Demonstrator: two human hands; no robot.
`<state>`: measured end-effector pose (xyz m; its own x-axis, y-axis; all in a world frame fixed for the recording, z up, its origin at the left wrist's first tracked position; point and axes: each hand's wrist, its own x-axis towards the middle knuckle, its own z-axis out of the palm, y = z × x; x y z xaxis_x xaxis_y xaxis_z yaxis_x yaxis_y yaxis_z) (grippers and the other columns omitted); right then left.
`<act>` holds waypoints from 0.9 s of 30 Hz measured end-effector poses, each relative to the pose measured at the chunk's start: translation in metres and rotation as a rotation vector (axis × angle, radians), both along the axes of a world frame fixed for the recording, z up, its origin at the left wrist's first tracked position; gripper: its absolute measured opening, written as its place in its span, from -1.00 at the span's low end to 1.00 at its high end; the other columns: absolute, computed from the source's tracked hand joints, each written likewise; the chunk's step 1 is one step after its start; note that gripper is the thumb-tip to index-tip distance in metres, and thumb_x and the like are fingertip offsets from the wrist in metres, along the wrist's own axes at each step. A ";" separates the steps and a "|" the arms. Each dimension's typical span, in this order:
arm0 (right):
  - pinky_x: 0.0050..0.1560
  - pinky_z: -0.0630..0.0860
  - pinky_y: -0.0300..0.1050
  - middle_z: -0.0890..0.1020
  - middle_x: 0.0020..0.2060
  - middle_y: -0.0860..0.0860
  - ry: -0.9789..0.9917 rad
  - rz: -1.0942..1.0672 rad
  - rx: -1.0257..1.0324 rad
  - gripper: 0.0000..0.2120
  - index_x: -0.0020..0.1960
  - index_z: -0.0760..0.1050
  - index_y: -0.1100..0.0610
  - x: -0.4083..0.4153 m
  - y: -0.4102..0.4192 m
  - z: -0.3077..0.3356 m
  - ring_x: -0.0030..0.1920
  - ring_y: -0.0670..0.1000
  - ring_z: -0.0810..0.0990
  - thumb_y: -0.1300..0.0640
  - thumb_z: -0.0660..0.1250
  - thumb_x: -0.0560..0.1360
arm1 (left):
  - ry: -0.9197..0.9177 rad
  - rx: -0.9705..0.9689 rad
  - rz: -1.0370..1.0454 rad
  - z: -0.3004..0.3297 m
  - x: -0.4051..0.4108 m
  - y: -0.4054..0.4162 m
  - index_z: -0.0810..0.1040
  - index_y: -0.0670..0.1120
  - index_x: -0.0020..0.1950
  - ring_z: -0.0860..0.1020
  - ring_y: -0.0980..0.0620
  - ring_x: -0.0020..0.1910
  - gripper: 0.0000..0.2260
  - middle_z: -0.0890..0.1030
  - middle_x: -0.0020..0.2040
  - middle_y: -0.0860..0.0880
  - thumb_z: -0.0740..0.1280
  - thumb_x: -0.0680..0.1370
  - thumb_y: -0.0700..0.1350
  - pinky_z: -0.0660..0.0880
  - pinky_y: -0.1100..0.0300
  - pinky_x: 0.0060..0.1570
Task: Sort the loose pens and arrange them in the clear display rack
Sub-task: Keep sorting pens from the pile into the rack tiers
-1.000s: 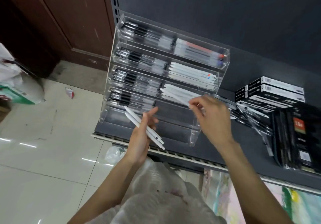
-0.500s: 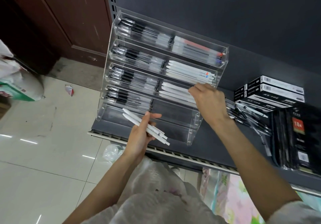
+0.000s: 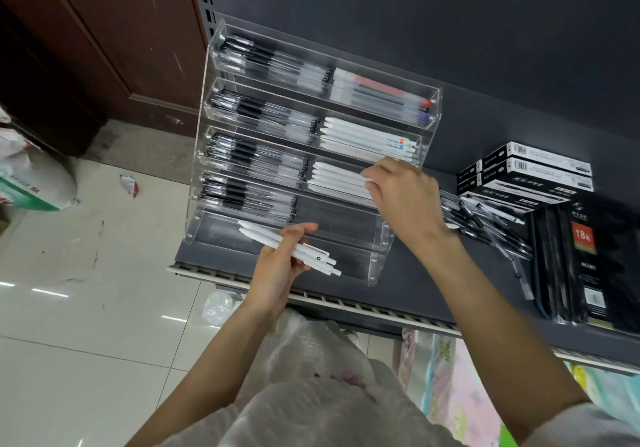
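Three white pens (image 3: 289, 248) are gripped in the left hand (image 3: 277, 270). Five tiers are counted in the clear display rack (image 3: 375, 252). White pens in the third tier (image 3: 337, 179) are touched by the right hand (image 3: 405, 200), fingers curled; its grip cannot be told.

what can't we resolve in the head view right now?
- Right hand: its fingertips lie on the white pens in the clear display rack; the hand's back hides any pinch.
- Count of white pens in left hand: they overlap, fingers cover their middles.
- Print on the boxed pens: too small.
- Loose black pens: partly behind the right wrist.
- Notebook packs: dark, cut off by the right edge.
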<state>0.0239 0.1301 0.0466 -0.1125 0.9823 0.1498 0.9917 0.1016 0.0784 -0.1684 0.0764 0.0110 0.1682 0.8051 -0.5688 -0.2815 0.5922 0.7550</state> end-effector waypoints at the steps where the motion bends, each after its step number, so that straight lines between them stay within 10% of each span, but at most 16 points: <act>1: -0.36 0.52 -0.15 0.64 -0.15 -0.04 0.144 0.019 0.038 -0.90 -0.05 0.62 0.08 -0.006 -0.008 0.008 -0.21 0.01 0.61 0.21 0.37 0.47 | -0.007 0.006 0.005 -0.001 0.001 0.001 0.64 -0.09 0.02 0.47 0.07 -0.13 -0.78 0.48 -0.24 0.06 0.22 0.60 -0.06 0.51 0.19 -0.05; 8: -0.03 0.58 -0.11 0.67 -0.14 -0.14 0.759 -0.038 -0.490 -0.81 0.05 0.58 -0.01 -0.045 -0.056 0.021 -0.15 -0.18 0.62 -0.03 0.40 0.46 | -0.055 0.124 -0.004 0.005 0.006 0.004 0.58 -0.16 0.07 0.57 -0.04 -0.08 -0.83 0.60 -0.11 -0.14 0.25 0.59 -0.11 0.55 0.22 -0.12; 12: -0.10 0.49 -0.32 0.64 -0.26 -0.20 0.854 -0.060 -0.444 -0.89 -0.04 0.63 -0.01 -0.034 -0.051 0.022 -0.23 -0.24 0.58 0.07 0.44 0.43 | -0.081 0.189 -0.003 0.008 0.008 0.002 0.57 -0.17 0.12 0.58 0.04 -0.06 -0.72 0.61 -0.09 -0.05 0.29 0.52 -0.02 0.56 0.24 -0.09; 15: -0.17 0.44 -0.42 0.60 -0.27 -0.24 0.817 -0.143 -0.166 -0.93 -0.07 0.63 0.02 -0.010 -0.038 0.029 -0.25 -0.27 0.56 0.10 0.44 0.44 | -0.061 0.200 -0.001 0.009 0.008 0.001 0.57 -0.20 0.09 0.52 0.22 -0.22 -0.71 0.58 -0.25 0.21 0.28 0.51 -0.02 0.51 0.34 -0.19; 18: -0.19 0.55 -0.11 0.66 -0.22 -0.11 0.594 -0.178 0.070 -0.94 -0.06 0.60 0.04 0.009 -0.022 0.024 -0.22 -0.08 0.61 0.10 0.41 0.47 | -0.047 0.149 0.017 0.008 0.008 0.002 0.57 -0.13 -0.04 0.50 0.22 -0.29 -0.85 0.50 -0.30 0.12 0.33 0.50 -0.06 0.51 0.34 -0.23; 27: -0.40 0.47 -0.21 0.56 -0.46 -0.03 -0.075 -0.073 0.119 -0.83 -0.31 0.54 0.10 0.009 -0.002 -0.001 -0.33 0.02 0.54 0.29 0.49 0.21 | -0.006 0.118 0.047 0.004 0.001 0.000 0.54 -0.08 -0.12 0.49 0.24 -0.36 -0.94 0.43 -0.30 0.04 0.35 0.52 -0.11 0.48 0.37 -0.30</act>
